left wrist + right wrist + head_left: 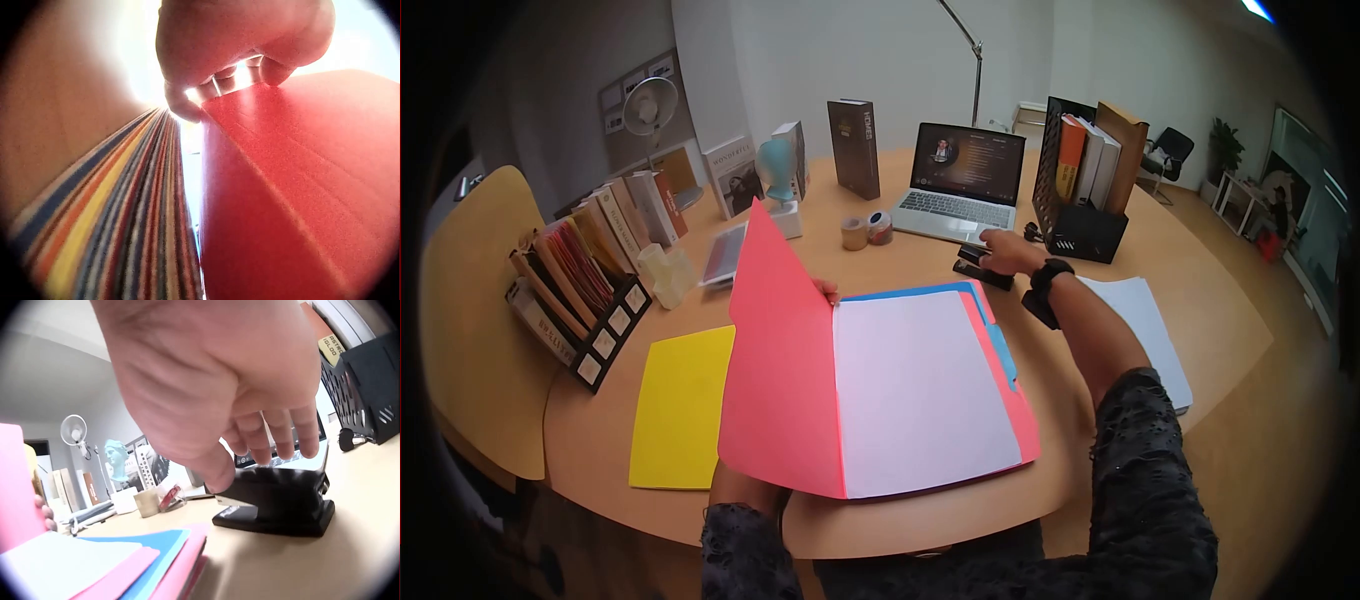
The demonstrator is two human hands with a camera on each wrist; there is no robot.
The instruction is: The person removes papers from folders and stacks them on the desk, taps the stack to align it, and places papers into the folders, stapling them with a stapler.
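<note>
A pink folder [778, 390] stands opened on the desk, its left cover raised and a stack of white sheets [925, 390] on its right side. My left hand [244, 44] grips the top edge of the raised cover; in the head view, only the fingers show beside it. A black stapler [275, 500] rests on the desk beyond the folder's right corner. Over it reaches my right hand [219, 381], thumb at the stapler's front end and fingers stretched down behind its top. Blue folder edges [1000, 355] stick out beneath the white sheets.
A yellow sheet [680, 410] lies left of the folder, a white paper stack [1145, 330] at right. Behind stand a laptop [960, 180], tape rolls [855, 234], a black book rack [1090, 230] and a file holder [615, 335]. Coloured stripes [137, 212] run beside the left wrist.
</note>
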